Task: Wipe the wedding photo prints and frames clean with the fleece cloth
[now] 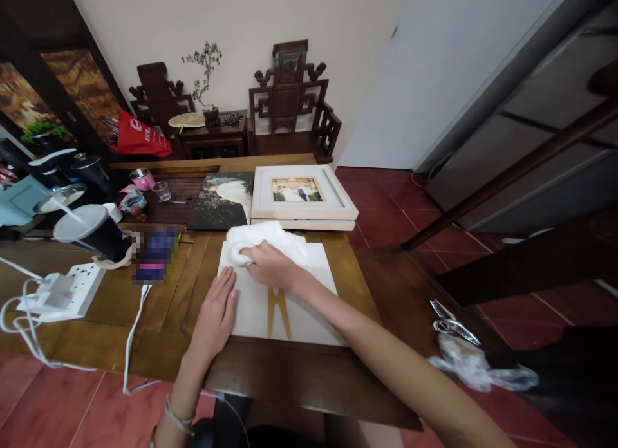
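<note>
A white rectangular board (316, 293) lies flat near the front edge of the wooden table. My right hand (270, 264) is closed on a white, soft-looking cloth (275, 232) at the board's far side; a rounded, ring-like white part shows beside the fingertips, its exact kind unclear. Fingers stretched out and together, my left hand (219, 313) rests flat at the board's left edge. A tan, A-shaped stand leg (279, 316) lies on the board, its top hidden under my right wrist.
Behind the board lie white picture frames (333, 206) and a dark photo panel (217, 206). Leftward are a phone (155, 256), power strip (87, 290), lidded cup (91, 232) and pink mug (142, 179). Scissors (454, 322) and crumpled plastic (470, 364) lie at right.
</note>
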A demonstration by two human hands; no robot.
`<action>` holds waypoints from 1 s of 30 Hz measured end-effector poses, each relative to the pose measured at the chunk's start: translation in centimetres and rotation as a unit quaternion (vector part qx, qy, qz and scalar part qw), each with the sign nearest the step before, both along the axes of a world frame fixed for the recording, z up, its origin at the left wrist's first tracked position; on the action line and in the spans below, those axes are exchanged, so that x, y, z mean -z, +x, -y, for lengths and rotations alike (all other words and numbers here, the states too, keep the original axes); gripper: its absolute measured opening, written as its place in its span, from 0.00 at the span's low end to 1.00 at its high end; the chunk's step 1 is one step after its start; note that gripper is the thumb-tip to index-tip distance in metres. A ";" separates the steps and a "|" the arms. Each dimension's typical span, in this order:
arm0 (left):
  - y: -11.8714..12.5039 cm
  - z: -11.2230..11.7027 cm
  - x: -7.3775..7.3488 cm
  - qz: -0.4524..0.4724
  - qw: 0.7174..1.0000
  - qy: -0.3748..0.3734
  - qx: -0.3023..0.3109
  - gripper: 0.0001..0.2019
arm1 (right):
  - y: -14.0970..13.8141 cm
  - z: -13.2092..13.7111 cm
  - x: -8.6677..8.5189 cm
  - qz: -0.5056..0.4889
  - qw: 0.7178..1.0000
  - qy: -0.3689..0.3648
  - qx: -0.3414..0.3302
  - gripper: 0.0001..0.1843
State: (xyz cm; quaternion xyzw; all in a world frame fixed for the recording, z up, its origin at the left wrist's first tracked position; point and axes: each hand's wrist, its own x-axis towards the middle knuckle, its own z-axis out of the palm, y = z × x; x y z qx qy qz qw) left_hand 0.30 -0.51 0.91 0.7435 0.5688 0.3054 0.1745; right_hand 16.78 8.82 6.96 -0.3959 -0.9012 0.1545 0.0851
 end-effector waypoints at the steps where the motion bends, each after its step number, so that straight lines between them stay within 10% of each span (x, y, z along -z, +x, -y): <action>1: 0.0 0.0 -0.1 0.002 1.000 -0.002 0.001 0.22 | 1.4 -0.1 0.0 0.001 1.000 -0.008 0.012 0.19; 7: 0.1 0.0 0.0 -0.005 1.000 -0.010 0.002 0.22 | 9.8 1.6 1.1 -0.020 0.988 -0.044 0.149 0.20; 17: 0.2 0.0 0.3 -0.029 1.000 -0.004 0.000 0.23 | 13.4 12.1 -2.5 -0.015 0.983 -0.184 -0.005 0.21; 26: 0.2 -0.1 0.3 -0.027 1.000 0.004 0.001 0.22 | 11.6 2.4 1.3 -0.064 0.996 -0.049 0.046 0.17; 30: 0.2 -0.1 0.3 -0.022 1.000 0.006 -0.002 0.22 | 10.7 2.0 2.4 -0.054 0.998 -0.007 0.038 0.18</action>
